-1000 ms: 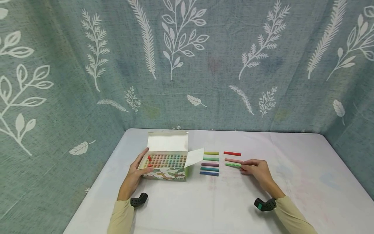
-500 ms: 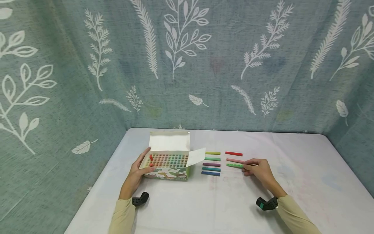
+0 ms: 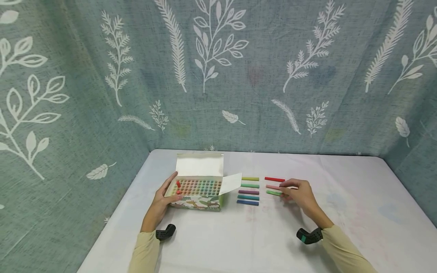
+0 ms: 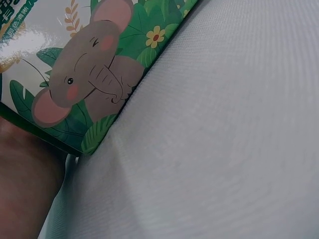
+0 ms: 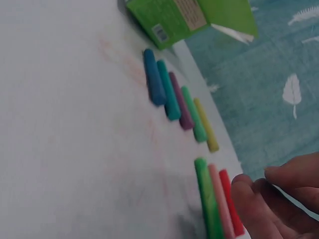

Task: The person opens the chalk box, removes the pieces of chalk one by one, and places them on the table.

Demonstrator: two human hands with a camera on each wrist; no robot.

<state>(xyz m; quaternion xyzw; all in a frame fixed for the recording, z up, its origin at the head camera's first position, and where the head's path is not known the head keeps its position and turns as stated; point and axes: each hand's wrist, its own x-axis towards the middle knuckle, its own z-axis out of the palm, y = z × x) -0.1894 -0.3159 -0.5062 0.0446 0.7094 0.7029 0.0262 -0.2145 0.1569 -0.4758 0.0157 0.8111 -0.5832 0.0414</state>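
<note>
My left hand (image 3: 159,203) grips the left end of an open chalk box (image 3: 196,203), thumb on its front edge and fingers behind. Many chalk ends fill the box, and one red chalk (image 3: 178,184) sticks up at the left. The left wrist view shows the box's printed elephant side (image 4: 114,74). My right hand (image 3: 300,195) is over the right-hand ends of a pink chalk (image 3: 272,187) and a green chalk (image 3: 273,193). In the right wrist view its fingers (image 5: 254,206) are bent with nothing between them, beside a red chalk (image 5: 231,199).
Left of these lies a column of several chalks: yellow (image 3: 250,178), light green (image 3: 250,185), purple (image 3: 249,192), teal (image 3: 248,197) and blue (image 3: 247,203). The box's side flap (image 3: 230,184) sticks out towards them. A leaf-patterned curtain (image 3: 252,113) hangs behind the white tabletop (image 3: 218,242).
My right hand has let go of the green chalk, which lies below the pink one, and has risen slightly. My left hand still holds the box. The head view has shifted a little.
</note>
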